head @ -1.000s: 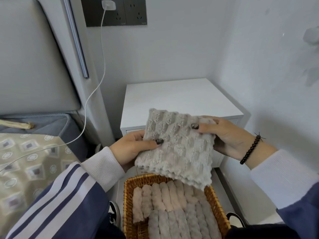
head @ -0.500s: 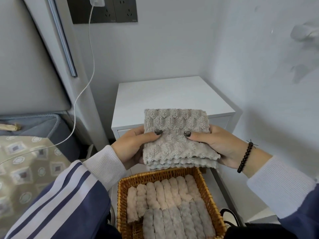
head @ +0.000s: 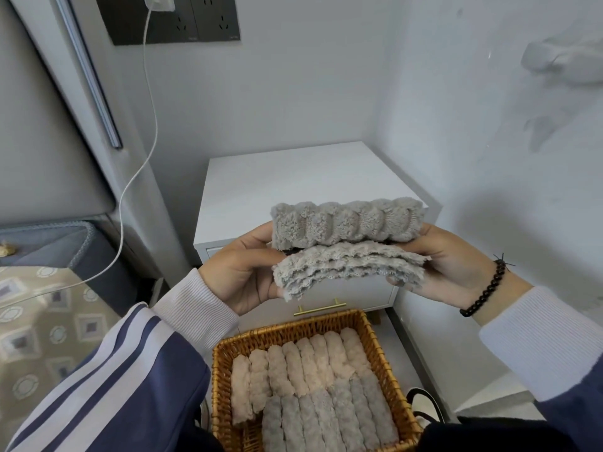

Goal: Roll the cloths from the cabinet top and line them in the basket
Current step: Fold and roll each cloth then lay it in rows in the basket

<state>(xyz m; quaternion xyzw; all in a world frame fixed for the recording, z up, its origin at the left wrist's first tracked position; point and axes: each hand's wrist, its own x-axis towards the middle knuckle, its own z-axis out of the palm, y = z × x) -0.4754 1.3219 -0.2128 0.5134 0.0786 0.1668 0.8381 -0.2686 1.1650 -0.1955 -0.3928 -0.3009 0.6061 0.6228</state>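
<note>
A fluffy grey cloth (head: 346, 243) is held in the air between both hands, folded into layers with its top edge curled over into a partial roll. My left hand (head: 241, 272) grips its left end and my right hand (head: 453, 265) its right end. Below them stands a wicker basket (head: 383, 353) holding a far row of pinkish rolled cloths (head: 303, 367) and a near row of grey rolled cloths (head: 329, 419). The white cabinet (head: 293, 177) behind the cloth has a bare top.
A white cable (head: 130, 181) hangs from a wall socket down to the bed (head: 49, 321) on the left. The white wall closes in on the right. The cabinet drawer has a gold handle (head: 318, 309). A black and white shoe (head: 424, 406) shows beside the basket.
The cloth went from hanging open to folded flat, and now its top edge is rolled over. Both hands have shifted to its ends and lifted slightly.
</note>
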